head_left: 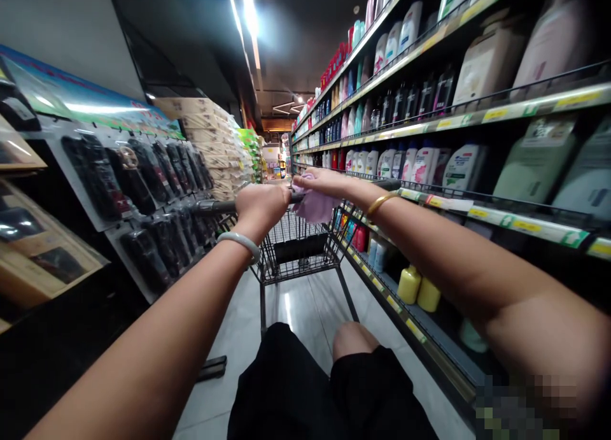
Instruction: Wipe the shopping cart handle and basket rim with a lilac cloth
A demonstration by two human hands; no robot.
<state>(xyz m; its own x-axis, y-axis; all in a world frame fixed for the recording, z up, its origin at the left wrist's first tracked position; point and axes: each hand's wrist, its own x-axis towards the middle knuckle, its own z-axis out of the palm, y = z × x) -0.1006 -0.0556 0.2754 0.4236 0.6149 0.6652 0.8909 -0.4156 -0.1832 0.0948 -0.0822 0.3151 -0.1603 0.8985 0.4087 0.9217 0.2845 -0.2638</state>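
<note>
A black wire shopping cart [300, 274] stands in front of my legs, its dark handle bar [217, 207] crossing the middle of the view. My left hand [262, 203], with a pale bangle at the wrist, is closed around that bar. Just to its right, my right hand [324, 181] pinches a light purple cloth [316, 207], which hangs over the bar towards me. A gold bangle circles the right wrist. The fingertips of this hand are partly hidden by the cloth and blurred.
Shelves of shampoo bottles [422, 163] line the right side close to my arm, with yellow bottles [409, 284] on a low shelf. Packaged dark goods [138, 179] hang on the left, and stacked cartons [200, 134] rise beyond. A tiled floor [238, 389] runs between.
</note>
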